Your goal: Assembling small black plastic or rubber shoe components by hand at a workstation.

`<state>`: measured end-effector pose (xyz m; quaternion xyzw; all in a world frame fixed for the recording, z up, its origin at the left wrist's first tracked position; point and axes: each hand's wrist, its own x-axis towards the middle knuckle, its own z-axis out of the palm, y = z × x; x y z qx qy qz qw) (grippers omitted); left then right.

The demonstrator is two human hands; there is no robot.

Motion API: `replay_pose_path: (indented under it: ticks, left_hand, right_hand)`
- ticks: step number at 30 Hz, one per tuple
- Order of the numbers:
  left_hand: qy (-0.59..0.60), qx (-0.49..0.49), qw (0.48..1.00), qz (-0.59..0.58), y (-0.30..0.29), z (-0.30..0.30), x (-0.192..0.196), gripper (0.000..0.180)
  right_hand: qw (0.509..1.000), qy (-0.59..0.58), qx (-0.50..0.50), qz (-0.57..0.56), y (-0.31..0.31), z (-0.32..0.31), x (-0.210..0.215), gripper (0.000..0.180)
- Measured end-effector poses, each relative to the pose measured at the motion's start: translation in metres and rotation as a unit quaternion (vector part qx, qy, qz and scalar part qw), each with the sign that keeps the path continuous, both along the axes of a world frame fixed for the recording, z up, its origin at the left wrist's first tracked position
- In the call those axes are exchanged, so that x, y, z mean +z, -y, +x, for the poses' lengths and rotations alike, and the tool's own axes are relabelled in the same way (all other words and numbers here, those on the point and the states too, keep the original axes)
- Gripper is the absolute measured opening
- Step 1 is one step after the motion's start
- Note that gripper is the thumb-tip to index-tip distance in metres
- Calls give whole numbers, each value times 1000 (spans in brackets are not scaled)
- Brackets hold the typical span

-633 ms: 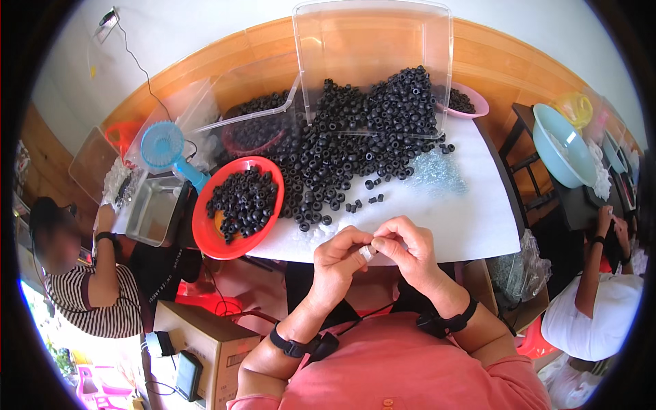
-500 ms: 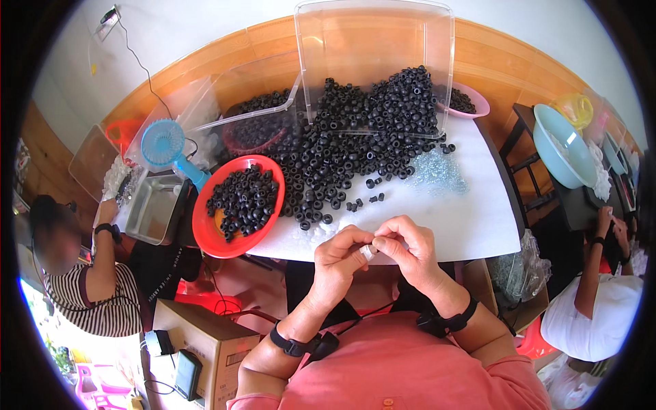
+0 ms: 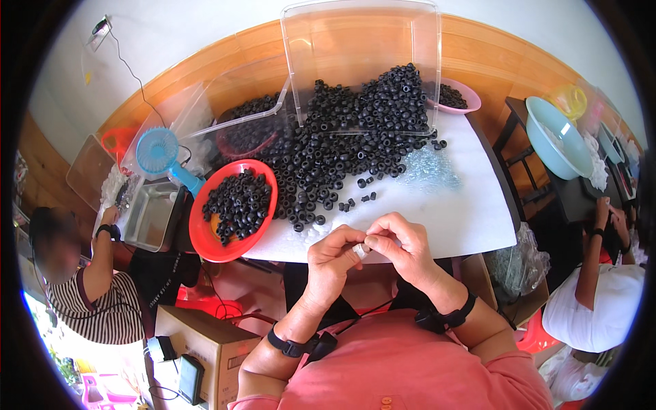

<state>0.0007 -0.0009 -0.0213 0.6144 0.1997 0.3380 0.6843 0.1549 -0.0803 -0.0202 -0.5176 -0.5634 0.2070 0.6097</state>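
My left hand (image 3: 333, 261) and my right hand (image 3: 398, 244) meet at the near edge of the white table (image 3: 456, 217), fingertips pinched together around a small pale part (image 3: 360, 250). Just beyond them lie a few loose black rings (image 3: 355, 200). Further back, a large heap of black rings (image 3: 355, 140) spreads across the table. A red bowl (image 3: 217, 238) holding more black rings sits to the left of my left hand.
A tipped clear plastic bin (image 3: 362, 48) stands behind the heap, another clear bin (image 3: 239, 116) to its left. A blue hand fan (image 3: 158, 154), a pink bowl (image 3: 459, 98) and a pile of small clear pieces (image 3: 427, 171) are nearby. Other people sit left and right.
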Motion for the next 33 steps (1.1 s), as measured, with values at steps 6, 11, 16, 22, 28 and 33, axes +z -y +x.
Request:
replay_pose_path:
  ticks: [6, 11, 16, 22, 28, 33]
  left_hand:
    - [10, 18, 999, -46, 1, 2, 3, 10]
    - [28, 34, 995, -92, 2, 2, 7, 10]
    - [22, 16, 979, -204, 1, 1, 15, 13]
    - [47, -9, 979, -196, 1, -3, 19, 17]
    - [49, -8, 979, -199, -6, -2, 19, 16]
    - [49, -6, 979, -196, -3, 0, 21, 16]
  right_hand:
    - [1000, 2, 22, -16, 1, 2, 6, 11]
    - [999, -33, 35, -17, 2, -1, 12, 9]
    - [998, -45, 45, -28, 0, 1, 18, 7]
    - [996, -54, 57, -43, 0, 4, 27, 7]
    - [999, 15, 36, -12, 0, 4, 20, 7]
    - [997, 69, 5, 27, 1, 3, 21, 8]
